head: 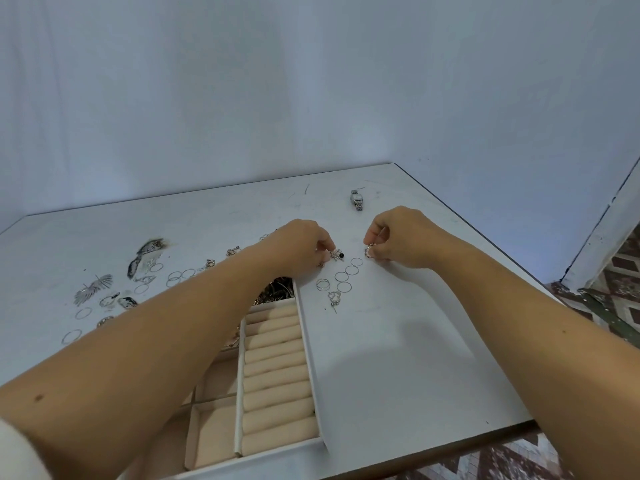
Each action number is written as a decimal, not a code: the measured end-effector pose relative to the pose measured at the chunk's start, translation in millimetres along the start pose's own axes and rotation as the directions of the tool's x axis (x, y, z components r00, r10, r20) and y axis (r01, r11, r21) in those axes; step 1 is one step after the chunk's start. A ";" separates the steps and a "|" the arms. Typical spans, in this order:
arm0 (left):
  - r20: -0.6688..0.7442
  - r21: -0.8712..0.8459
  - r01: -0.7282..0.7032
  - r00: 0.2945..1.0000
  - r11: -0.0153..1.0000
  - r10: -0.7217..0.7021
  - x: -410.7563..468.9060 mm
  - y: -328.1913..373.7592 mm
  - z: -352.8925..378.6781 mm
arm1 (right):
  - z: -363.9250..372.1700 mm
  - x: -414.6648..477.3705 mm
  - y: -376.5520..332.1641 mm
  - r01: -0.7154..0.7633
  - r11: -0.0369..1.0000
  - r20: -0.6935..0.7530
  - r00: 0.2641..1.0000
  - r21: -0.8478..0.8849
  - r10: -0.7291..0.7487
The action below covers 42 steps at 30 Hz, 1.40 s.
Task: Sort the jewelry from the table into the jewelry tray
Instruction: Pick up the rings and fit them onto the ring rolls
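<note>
Hands: two, both out over the white bench (415,341).
Left grip (304,242): fingertips pinched down on a spiky silver brooch (336,255) with a black bead, lying just beyond the tray's far corner.
Right grip (398,239): closed round a small ring (369,251), held low over the bench.
Loose rings (346,276): about five thin hoops between the hands, nearer the camera.
Watch (356,200): one, beyond the hands.
Tray (273,368): beige ring rolls showing; left compartments hidden under the left forearm.
Left pile (114,289): too blurred to count.

The table (398,341) is seen in plain white, and the jewelry tray (277,368) is lined in pale beige with white walls. Silver is shown by the rings (346,275) and the watch (356,200); a red-brown and white diamond pattern is borne by the floor (627,258).
</note>
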<state>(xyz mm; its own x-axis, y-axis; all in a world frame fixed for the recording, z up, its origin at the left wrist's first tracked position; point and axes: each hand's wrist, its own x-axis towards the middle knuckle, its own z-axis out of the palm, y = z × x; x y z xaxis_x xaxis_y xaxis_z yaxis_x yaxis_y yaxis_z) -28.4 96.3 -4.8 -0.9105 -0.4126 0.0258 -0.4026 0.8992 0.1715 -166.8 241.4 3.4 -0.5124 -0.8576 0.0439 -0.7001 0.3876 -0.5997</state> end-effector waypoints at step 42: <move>0.093 0.086 -0.049 0.995 0.995 0.041 -26.3 0.2 -16.7 | 31.5 -2.5 9.0 0.216 0.975 -0.179 0.958 -0.059 -0.223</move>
<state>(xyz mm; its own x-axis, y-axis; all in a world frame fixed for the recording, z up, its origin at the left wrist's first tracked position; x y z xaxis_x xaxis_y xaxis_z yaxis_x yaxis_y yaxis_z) -2.9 104.9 11.0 -0.9310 -0.3603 -0.0588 -0.3643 0.9275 0.0844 -156.1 236.4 -27.2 -0.4239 -0.8476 0.3191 -0.8224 0.2125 -0.5278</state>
